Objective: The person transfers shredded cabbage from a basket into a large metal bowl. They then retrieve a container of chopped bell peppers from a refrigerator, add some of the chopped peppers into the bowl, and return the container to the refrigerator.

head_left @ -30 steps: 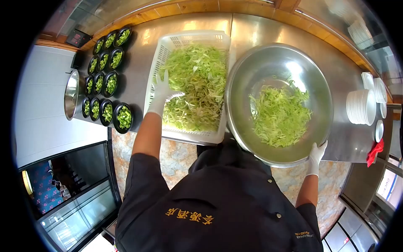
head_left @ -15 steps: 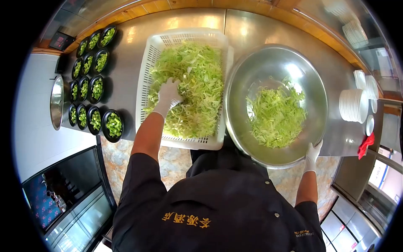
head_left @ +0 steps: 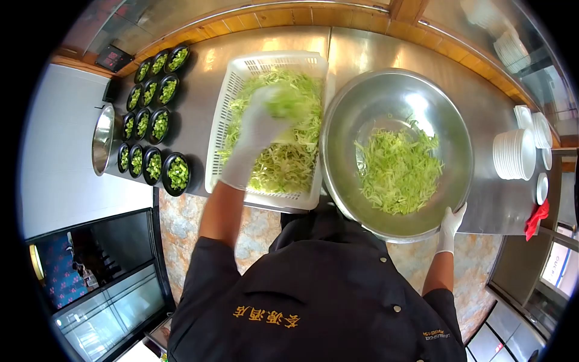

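"Right, first entry: the hands?"

"Left hand (head_left: 259, 130), one, in a whitish glove, blurred. Holding a clump of shredded greens (head_left: 288, 104) above the white basket (head_left: 218, 136). Finger positions: too blurred to tell."

"Right hand (head_left: 450, 225)?"

"One, gloved alike, at the near right rim of the large steel bowl (head_left: 456, 181), touching it. Whether the fingers close round the rim, I cannot tell."

"Contents and placing?"

"White basket: perforated, rectangular, holding a broad heap of shredded greens, paler and yellower towards its near end. Large steel bowl: round, just right of the basket, with a smaller green heap (head_left: 399, 172) on its bottom. Both on the metal counter (head_left: 199, 102), near the dark jacket (head_left: 289, 295)."

"Left of the basket?"

"Small black bowls (head_left: 176, 174), thirteen, set in four rows, each with chopped green pieces. Beyond them, at the counter's left end, a shiny metal bowl (head_left: 104, 140), one. Behind the rows, a dark device (head_left: 113, 58) with a red display."

"Right end of the counter?"

"Tall plate stack (head_left: 514, 154), white, one; further white plates (head_left: 541, 131) and a small white dish (head_left: 542, 188) beside it. Red cloth (head_left: 537, 219), one, at the counter's near right corner."
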The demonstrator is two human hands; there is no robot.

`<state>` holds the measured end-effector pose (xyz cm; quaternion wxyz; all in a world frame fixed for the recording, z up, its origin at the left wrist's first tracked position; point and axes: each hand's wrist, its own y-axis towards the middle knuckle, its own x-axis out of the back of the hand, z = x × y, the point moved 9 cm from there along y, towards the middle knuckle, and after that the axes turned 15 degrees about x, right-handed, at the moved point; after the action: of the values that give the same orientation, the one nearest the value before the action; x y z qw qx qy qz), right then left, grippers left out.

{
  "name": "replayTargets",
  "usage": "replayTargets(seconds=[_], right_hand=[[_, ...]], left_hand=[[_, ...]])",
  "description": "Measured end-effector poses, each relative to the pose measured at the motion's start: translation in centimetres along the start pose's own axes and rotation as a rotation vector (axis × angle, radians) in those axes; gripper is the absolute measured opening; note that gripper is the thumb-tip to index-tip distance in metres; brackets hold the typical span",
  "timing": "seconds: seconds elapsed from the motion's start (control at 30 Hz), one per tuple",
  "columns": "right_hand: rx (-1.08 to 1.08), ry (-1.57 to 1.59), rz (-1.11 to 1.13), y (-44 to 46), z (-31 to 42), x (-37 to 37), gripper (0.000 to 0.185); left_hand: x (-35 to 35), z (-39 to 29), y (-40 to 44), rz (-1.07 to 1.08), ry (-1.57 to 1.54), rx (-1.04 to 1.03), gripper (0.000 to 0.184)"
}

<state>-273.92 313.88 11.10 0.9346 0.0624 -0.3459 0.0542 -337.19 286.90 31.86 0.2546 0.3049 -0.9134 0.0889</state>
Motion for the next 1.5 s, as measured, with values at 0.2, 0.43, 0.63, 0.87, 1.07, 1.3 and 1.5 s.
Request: replayTargets(seconds=[0.2, 0.43, 0.63, 0.87, 1.07, 1.3, 1.5], right_hand=[[0.041, 0.016, -0.008, -0.2, -0.4, -0.3, 0.080], [0.018, 0.014, 0.002, -0.2, 0.0, 0.0, 0.081], [-0.006, 0.006, 0.026, -0.2, 0.7, -0.1, 0.082], [0.033, -0.123, 0.016, -0.3, 1.4, 0.5, 0.081], [0.065, -0.117, 0.003, 0.1, -1.2, 0.3, 0.081], [-0.017, -0.153, 0.006, -0.6, 1.9, 0.7, 0.081], [0.013, -0.140, -0.009, -0.3, 1.4, 0.6, 0.082]], left_hand=[[-16.5, -6.6, -3.4, 0.102, 0.329, 0.046, 0.089], [-7.7, 9.0, -8.4, 0.265, 0.785, 0.591, 0.132], [-7.8, 19.6, -11.2, 0.413, 1.072, 0.692, 0.148], [-7.7, 21.1, -9.9, 0.333, 1.069, 0.712, 0.107], [-7.7, 23.0, -10.0, 0.211, 1.003, 0.639, 0.054], [-3.8, 20.7, -9.1, 0.041, 0.536, 0.511, 0.035], [-0.6, 11.1, -6.7, -0.105, 0.163, 0.432, 0.035]])
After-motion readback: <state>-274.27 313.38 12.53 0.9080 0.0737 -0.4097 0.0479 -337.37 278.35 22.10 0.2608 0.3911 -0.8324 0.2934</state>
